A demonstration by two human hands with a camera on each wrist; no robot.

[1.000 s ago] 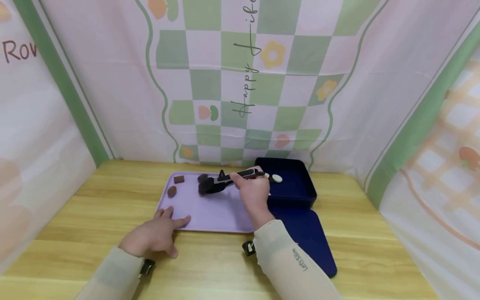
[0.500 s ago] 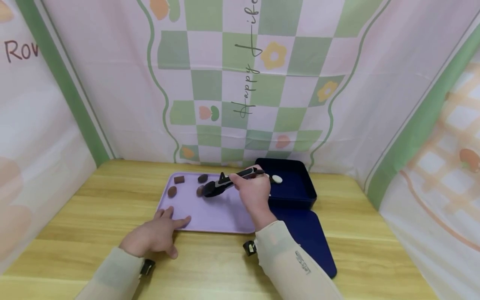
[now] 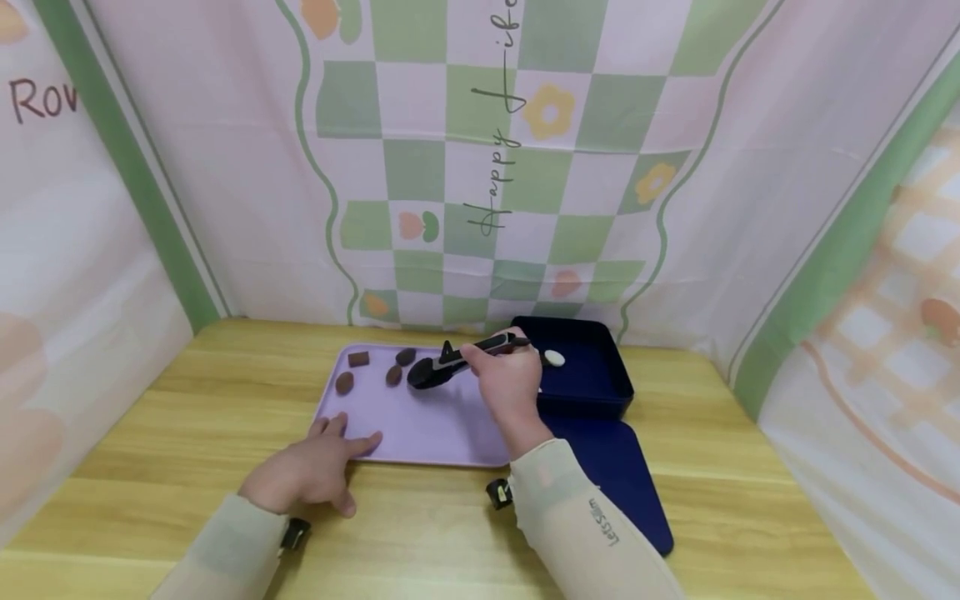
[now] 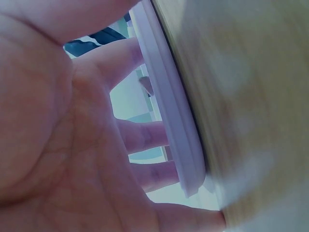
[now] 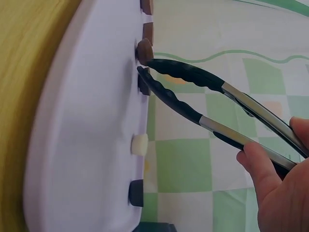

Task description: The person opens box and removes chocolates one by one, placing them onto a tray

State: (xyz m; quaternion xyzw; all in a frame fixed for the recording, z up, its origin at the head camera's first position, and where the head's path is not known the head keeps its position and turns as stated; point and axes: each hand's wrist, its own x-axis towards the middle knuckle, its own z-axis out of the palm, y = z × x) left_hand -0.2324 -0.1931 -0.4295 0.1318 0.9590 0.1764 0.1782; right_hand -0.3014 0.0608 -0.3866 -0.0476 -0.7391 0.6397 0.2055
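Note:
My left hand (image 3: pixel 303 471) lies with fingers spread over the front left edge of a lilac tray (image 3: pixel 442 437), fingertips on its rim in the left wrist view. My right hand (image 3: pixel 510 387) grips black and silver tongs (image 3: pixel 457 360) above the tray. In the right wrist view the tongs' arms stand apart, holding nothing, their tips close to a brown chocolate-like piece (image 5: pixel 145 50). On the tray in the head view are that oval brown piece (image 3: pixel 393 376), a darker piece (image 3: pixel 406 357), a rectangular brown block (image 3: pixel 358 358) and a round brown piece (image 3: pixel 344 383).
A navy box (image 3: pixel 588 404) stands at the tray's right, with a white oval piece (image 3: pixel 554 358) inside. Its flat navy lid (image 3: pixel 633 492) lies in front, partly under the right sleeve. A cream piece (image 5: pixel 139 144) and a dark piece (image 5: pixel 136 193) show on the tray in the right wrist view.
The tongs have drawn back slightly to the right, away from the oval brown piece, which now lies apart from them beside the darker piece. My left hand has stayed put.

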